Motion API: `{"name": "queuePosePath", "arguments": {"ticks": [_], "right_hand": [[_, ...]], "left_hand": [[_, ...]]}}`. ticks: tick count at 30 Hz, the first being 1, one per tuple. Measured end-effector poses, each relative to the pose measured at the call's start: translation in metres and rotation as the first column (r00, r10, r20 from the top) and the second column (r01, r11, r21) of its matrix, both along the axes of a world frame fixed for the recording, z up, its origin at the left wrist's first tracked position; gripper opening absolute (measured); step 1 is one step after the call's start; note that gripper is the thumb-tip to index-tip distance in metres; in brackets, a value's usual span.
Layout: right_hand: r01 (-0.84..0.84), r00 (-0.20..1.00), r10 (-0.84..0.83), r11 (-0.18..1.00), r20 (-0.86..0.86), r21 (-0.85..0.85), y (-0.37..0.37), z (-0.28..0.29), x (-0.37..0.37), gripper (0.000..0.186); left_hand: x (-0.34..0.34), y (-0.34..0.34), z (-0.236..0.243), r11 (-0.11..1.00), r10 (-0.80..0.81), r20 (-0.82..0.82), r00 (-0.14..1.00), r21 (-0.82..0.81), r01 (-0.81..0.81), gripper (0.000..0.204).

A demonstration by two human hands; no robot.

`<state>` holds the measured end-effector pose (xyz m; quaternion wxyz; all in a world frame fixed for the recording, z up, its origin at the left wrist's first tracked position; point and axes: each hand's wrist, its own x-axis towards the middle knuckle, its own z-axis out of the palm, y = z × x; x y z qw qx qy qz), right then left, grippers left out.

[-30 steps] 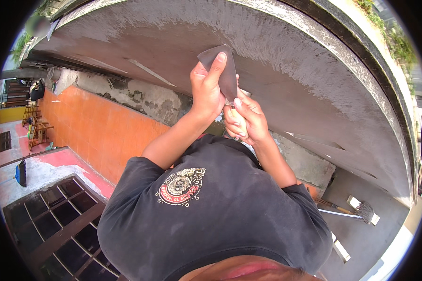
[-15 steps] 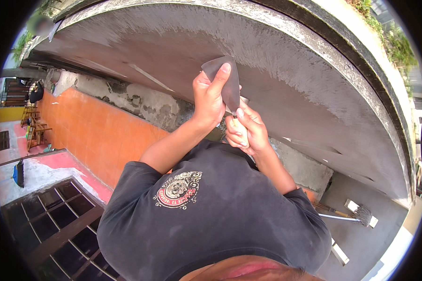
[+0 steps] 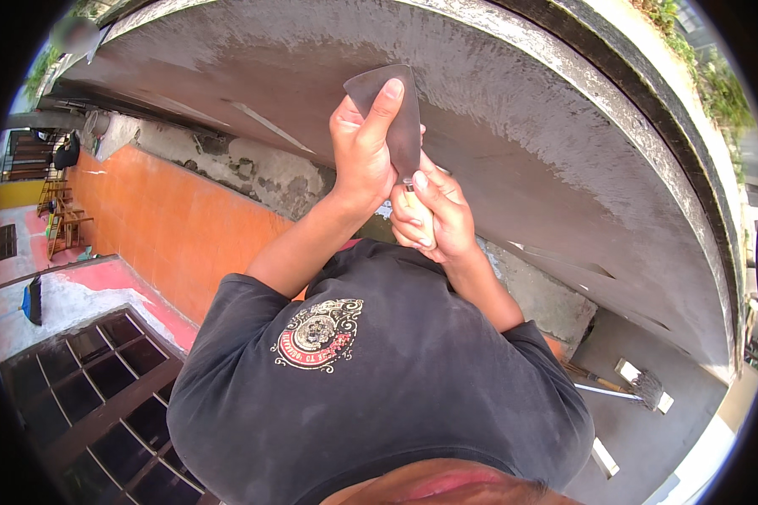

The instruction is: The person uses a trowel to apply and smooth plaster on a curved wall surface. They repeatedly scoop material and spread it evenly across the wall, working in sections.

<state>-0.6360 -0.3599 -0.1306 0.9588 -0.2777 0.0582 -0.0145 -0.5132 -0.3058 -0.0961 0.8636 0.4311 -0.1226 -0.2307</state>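
Observation:
Both my hands are on one trowel [image 3: 406, 126] with a grey, roughly triangular metal blade and a pale handle. My right hand [image 3: 436, 215] is closed around the handle, its thumb up by the neck of the blade. On the blade's left side, my left hand [image 3: 365, 156] grips the metal, thumb lying flat on the face and fingers behind it, mostly hidden. Beyond the trowel stretches a wall [image 3: 547, 168] coated in grey-brown plaster, smooth lower down and brush-streaked toward its top edge. Whether the blade touches the wall I cannot tell.
An orange tiled floor [image 3: 177, 227] runs off to the left, with wooden chairs [image 3: 63, 223] at its far end. A broom [image 3: 644, 389] lies at the lower right. A dark-framed window [image 3: 101, 379] is at the lower left. Patchy old masonry [image 3: 244, 164] borders the wall's foot.
Both hands have moved up and slightly left with the trowel, farther from my body. The grip of each hand looks the same.

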Motion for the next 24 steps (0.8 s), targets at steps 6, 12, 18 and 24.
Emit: {"name": "queuePosePath", "arguments": {"ticks": [6, 12, 18, 24], "right_hand": [[-0.019, 0.997, 0.016, 0.999, 0.079, 0.041, 0.001, 0.001, -0.002, 0.056], [-0.048, 0.987, 0.032, 0.994, 0.158, 0.099, 0.002, -0.003, -0.002, 0.056], [-0.025, 0.997, 0.021, 0.999, 0.075, 0.048, 0.003, -0.004, -0.004, 0.056], [-0.036, 0.996, 0.028, 0.995, 0.079, 0.092, 0.003, -0.004, -0.005, 0.055]], "left_hand": [[-0.002, 0.000, 0.000, 1.000, 0.012, -0.049, 0.999, 0.029, -0.011, 0.018], [0.000, 0.004, -0.010, 0.989, -0.042, -0.139, 0.989, 0.137, 0.061, 0.018], [0.000, 0.002, -0.006, 0.997, 0.062, 0.002, 0.998, -0.038, -0.061, 0.021], [-0.004, 0.002, -0.006, 0.997, 0.047, -0.048, 0.998, 0.071, -0.043, 0.020]]}}
